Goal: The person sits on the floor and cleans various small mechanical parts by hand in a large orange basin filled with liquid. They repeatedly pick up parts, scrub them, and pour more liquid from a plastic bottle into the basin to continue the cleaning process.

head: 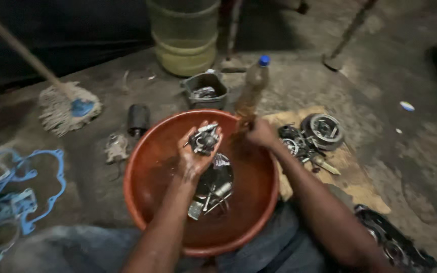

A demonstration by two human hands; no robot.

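Left hand point(194, 151) palm-up, cradling metal part point(204, 140)

mop handle point(11, 43) runs off the left edge; dark engine cover point(395, 245) is cut by the lower right corner; parts in grey tub point(204, 86) indistinct.

The scene was dim and soft, light perhaps arriving from two o'clock, darkness pooling at ten, edges slightly warped.
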